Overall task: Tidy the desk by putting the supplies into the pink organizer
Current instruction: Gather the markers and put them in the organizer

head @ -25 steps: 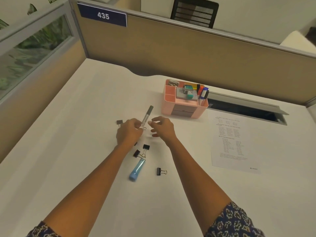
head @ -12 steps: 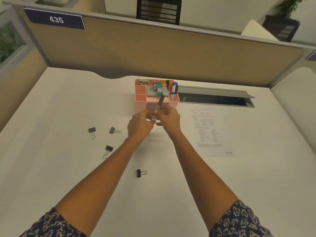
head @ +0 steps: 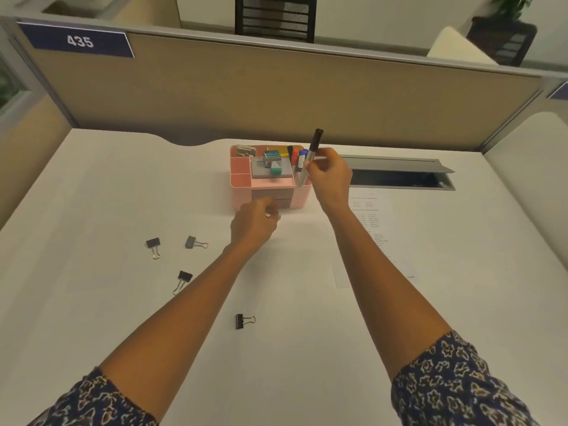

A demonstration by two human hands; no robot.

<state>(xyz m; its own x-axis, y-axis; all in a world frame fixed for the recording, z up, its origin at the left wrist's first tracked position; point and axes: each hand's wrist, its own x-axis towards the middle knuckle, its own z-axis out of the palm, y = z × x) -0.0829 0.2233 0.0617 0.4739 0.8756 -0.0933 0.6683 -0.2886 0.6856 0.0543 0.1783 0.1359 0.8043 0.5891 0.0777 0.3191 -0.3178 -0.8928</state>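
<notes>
right hand (head: 332, 176) pinches pen (head: 314, 146) | tilted, lower end at pink organizer (head: 242, 196)

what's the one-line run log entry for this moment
right hand: grips marker, lower end at right compartment of pink organizer | left hand: curled, hold unclear | desk: four binder clips loose

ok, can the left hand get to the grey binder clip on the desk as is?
Probably yes. The left hand is in front of the pink organizer; the grey binder clip lies on open desk to its left, nothing between them. The hand is curled, possibly holding something small.
</notes>
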